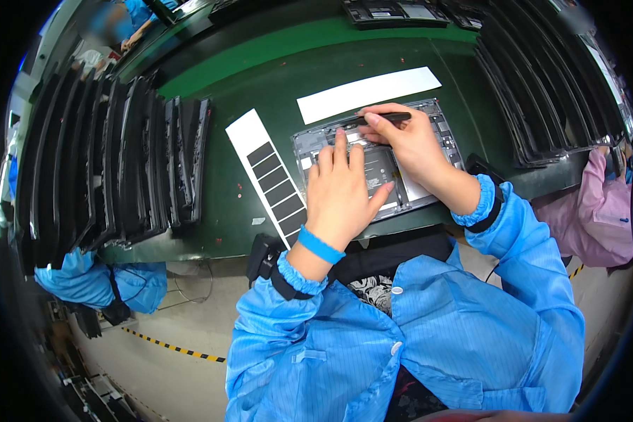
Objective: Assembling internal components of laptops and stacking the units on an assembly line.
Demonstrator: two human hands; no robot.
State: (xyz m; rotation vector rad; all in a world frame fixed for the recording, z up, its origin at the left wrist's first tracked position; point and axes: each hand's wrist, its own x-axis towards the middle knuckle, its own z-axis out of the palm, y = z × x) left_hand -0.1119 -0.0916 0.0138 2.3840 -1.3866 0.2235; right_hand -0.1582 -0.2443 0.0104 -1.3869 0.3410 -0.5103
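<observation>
Laptop (380, 172) under splayed left fingers (340, 148), right fingers (384, 108) pinching tool (399, 117)

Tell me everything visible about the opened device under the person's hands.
The opened device is a flat, grey rectangular chassis, seemingly metal or plastic, with small parts near its far right corner, a dark panel near the middle and a paler panel toward the right. It lies on the green table, turned, right end farther away. The left hand spreads over its left part, fingers seemingly touching it; the right hand holds a slim black tool over its far edge, contact unclear.
</observation>
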